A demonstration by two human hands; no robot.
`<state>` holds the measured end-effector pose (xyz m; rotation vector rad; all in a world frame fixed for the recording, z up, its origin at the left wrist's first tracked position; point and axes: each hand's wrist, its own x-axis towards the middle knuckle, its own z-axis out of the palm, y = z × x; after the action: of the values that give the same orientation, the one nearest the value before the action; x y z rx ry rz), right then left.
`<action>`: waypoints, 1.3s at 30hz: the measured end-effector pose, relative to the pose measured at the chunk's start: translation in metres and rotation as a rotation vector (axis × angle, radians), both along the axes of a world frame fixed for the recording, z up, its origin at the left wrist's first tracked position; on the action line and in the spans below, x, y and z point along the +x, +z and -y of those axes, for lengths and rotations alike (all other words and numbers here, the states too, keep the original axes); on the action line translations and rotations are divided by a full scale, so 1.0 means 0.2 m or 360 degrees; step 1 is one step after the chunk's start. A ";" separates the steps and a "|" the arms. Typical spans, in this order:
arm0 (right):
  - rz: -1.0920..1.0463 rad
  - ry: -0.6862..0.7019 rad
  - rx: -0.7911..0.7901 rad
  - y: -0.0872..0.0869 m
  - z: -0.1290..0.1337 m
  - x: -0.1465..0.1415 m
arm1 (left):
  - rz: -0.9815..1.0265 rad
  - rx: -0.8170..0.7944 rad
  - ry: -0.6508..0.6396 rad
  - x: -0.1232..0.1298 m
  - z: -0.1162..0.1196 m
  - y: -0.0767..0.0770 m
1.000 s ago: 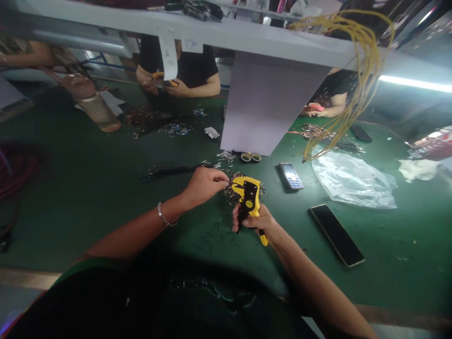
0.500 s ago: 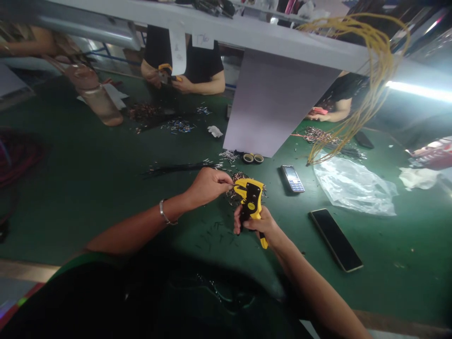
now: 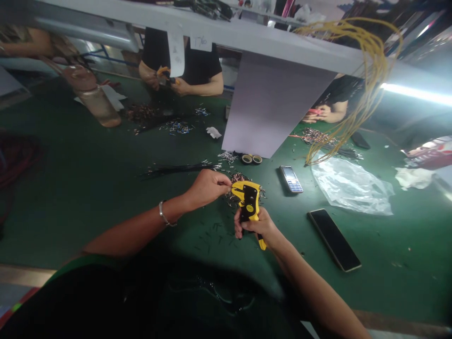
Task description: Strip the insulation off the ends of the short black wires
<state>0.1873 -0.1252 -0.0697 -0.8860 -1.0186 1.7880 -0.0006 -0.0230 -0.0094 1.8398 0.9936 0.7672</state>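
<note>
My right hand (image 3: 259, 225) is wrapped around the handles of a yellow and black wire stripper (image 3: 250, 197), its jaws pointing left. Close in front of those jaws, my left hand (image 3: 211, 189) pinches thumb and forefinger together. What lies between these fingertips is too small to make out. Beneath and behind the stripper is a pile of short wire pieces with copper-coloured ends (image 3: 240, 178). A bundle of black wires (image 3: 180, 168) lies beyond my left hand, its tips near small silvery pieces (image 3: 228, 156). Dark scraps (image 3: 215, 233) are scattered on the table nearer to me.
Right of my hands are a keypad phone (image 3: 291, 179), a smartphone (image 3: 334, 240) and a clear plastic bag (image 3: 351, 183). Two tape rolls (image 3: 252, 159) lie by a pale upright panel (image 3: 275, 103). Yellow wires (image 3: 376, 89) hang from the shelf. Co-workers' hands (image 3: 165, 82) work opposite.
The view has shifted slightly, so most things appear a little further left. My left hand stays pinched by the jaws, and the wire stripper stays in my right hand.
</note>
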 end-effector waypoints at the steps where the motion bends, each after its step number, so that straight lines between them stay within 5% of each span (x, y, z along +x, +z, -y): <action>1: 0.0021 -0.0002 0.0000 0.00 0.00 0.00 | -0.0004 0.0000 -0.0004 0.00 0.00 0.00; 10: 0.0080 -0.0115 -0.0057 0.04 0.02 -0.04 | -0.0059 0.0100 -0.0094 -0.01 -0.04 -0.03; 20: 0.0185 -0.0317 -0.0072 -0.03 0.01 -0.08 | -0.0235 0.0224 -0.0383 -0.05 -0.19 -0.09; 39: 0.0106 -0.0329 -0.0138 -0.06 -0.03 -0.10 | -0.0046 -0.0174 -0.0196 -0.01 -0.20 -0.16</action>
<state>0.1681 -0.1196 -0.0809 -1.0710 -0.8629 1.6473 -0.0030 0.0170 -0.0421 1.8035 0.9135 0.6022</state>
